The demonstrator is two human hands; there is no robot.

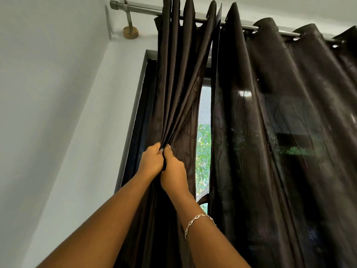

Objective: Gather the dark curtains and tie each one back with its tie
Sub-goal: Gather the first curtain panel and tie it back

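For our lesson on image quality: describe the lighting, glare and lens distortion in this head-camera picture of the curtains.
Head view: daylight comes through the window gap, backlighting the left curtain; head view: a bright glare patch sits on the glossy right curtain; head view: the wide, upward-looking lens makes the curtain rod slant.

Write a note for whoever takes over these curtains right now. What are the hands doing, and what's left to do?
Left hand: grip pinching the gathered folds of the left curtain.
Right hand: grip on the same bunch, pressed against the left hand.
Right curtain: hangs spread along the curtain rod, not held.
Done: left curtain bunched, with a window gap showing between the curtains.
Left: tie back the left curtain, then gather and tie the right curtain. No tie is clearly visible.
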